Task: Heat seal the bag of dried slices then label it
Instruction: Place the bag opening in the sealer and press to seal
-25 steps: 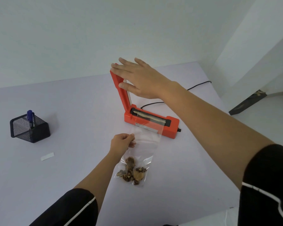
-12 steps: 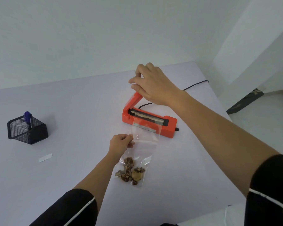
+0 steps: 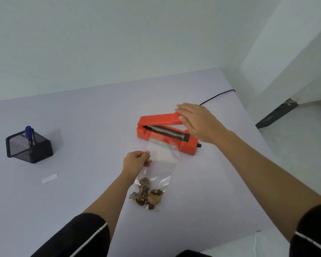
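Sealer: an orange heat sealer (image 3: 190, 147) stands on the pale table (image 3: 82, 127), right of the middle, and a black cord (image 3: 217, 96) runs from behind it toward the far edge.
Lid: the sealer's lid (image 3: 159, 119) is hinged at its left end and tilted low over the base, with a narrow gap showing at the free right end.
Right hand: the right hand (image 3: 198, 123) lies palm down on the free end of the lid, fingers straight and together, the thumb against the lid's front edge.
Bag: the clear bag (image 3: 163, 160) lies flat on the table in front of the sealer, its open top end laid over the dark sealing strip under the lid.
Slices: the brown dried slices (image 3: 146, 194) sit bunched at the bag's near end.
Left hand: the left hand (image 3: 135, 162) pinches the bag's left edge about halfway along, between thumb and curled fingers.
Label: 1 small white label (image 3: 50, 178) lies on the table, well to the left of the bag.
Holder: a black mesh holder (image 3: 29, 146) at far left holds 1 blue pen (image 3: 28, 132), upright.
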